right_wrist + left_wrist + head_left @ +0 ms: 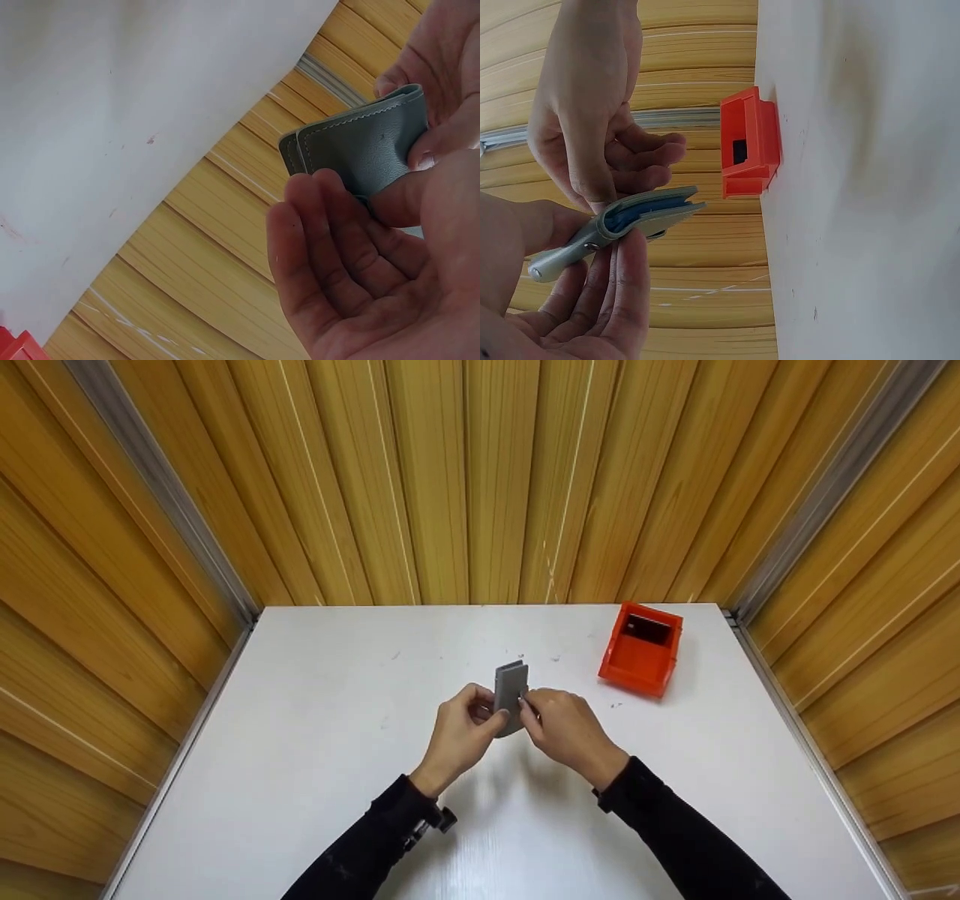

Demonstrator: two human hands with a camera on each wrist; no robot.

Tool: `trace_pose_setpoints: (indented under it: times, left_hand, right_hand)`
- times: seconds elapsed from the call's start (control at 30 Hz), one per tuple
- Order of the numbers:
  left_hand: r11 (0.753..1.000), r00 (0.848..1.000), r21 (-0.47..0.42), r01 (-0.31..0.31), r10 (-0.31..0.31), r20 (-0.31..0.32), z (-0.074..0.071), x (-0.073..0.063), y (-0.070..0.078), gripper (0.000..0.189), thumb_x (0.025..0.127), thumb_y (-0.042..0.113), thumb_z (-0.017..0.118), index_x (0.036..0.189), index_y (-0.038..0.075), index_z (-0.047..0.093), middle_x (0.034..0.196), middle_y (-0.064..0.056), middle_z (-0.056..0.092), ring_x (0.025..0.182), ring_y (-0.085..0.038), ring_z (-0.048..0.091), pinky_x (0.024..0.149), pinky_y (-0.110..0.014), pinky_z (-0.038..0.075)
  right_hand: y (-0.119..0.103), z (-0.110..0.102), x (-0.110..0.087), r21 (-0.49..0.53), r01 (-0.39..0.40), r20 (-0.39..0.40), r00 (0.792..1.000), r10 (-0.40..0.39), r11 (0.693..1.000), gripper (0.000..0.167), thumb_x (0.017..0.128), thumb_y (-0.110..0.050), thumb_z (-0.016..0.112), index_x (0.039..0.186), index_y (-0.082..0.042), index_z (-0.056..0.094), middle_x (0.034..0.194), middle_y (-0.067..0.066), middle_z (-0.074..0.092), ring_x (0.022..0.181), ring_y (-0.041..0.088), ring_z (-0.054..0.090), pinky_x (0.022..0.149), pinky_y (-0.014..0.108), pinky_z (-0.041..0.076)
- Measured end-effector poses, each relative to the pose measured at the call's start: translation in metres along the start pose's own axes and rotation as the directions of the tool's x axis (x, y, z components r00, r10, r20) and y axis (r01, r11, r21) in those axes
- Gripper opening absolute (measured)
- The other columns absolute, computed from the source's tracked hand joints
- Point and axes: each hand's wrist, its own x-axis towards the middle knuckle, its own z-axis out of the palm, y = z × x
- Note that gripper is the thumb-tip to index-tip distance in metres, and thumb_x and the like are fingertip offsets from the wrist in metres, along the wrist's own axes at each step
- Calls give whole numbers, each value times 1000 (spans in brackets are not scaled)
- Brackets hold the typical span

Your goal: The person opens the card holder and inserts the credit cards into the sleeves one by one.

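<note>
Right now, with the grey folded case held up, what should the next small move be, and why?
Probably the right grip should ease the grey case a little wider: the left grip holds it, the right thumb is against it, and its covers stand slightly apart, showing blue inside.

You pinched from both sides.
Your left arm (352, 844) and right arm (679, 821) slanted inward; your left hand (457, 731) gripped, and just beside it your right hand (566, 729) pinched, fingers (296, 251) curled.
</note>
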Motion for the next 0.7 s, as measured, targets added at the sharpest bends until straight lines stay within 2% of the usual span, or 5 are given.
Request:
trace_pose_setpoints:
  times: [0.2, 0.3, 0.43, 0.57, 0.7]
  left_hand:
    - [999, 1000, -39, 9, -9, -6, -3, 1, 2, 17, 96, 12, 78, 111, 7, 71, 101, -9, 79, 84, -13, 76, 75, -26, 64]
    - [999, 1000, -51, 11, -11, -10, -3, 3, 3, 17, 96, 13, 78, 111, 8, 71, 101, -8, 79, 85, -13, 76, 75, -26, 64]
    - [998, 1000, -65, 16, -17, -15, -3, 4, 3, 17, 96, 13, 78, 110, 7, 72, 101, -8, 79, 85, -13, 75, 75, -26, 64]
    - [998, 1000, -68, 16, -16, -11, -4, 4, 1, 18, 96, 13, 78, 112, 6, 72, 102, -8, 79, 86, -14, 75, 76, -25, 63]
    - [997, 1000, -68, 26, -27, -6, -5, 4, -1, 20, 97, 14, 77, 115, 6, 72, 104, -9, 80, 89, -15, 76, 78, -26, 64]
  right_hand:
    - [1, 0, 0, 7, 20, -25, 999, -20, 1000, 15, 107, -13, 68, 95, -7, 76, 83, 1, 74, 73, 14, 65, 70, 33, 60]
    - [2, 0, 0, 21, 20, -24, 1000, -20, 1000, 15, 108, -14, 67, 102, -6, 79, 90, 3, 78, 78, 15, 70, 75, 36, 64]
    - [5, 1, 1, 41, 21, -26, 999, -20, 999, 16, 109, -15, 66, 101, -8, 79, 86, 0, 75, 75, 12, 65, 73, 33, 62]
    - [7, 1, 1, 85, 35, -28, 999, -33, 996, 20, 110, -14, 64, 95, -10, 76, 77, -3, 65, 70, 8, 56, 66, 28, 53]
    - [8, 0, 1, 151, 19, -28, 999, -15, 988, 20, 110, -12, 63, 94, -10, 74, 75, -5, 60, 70, 7, 55, 66, 26, 51]
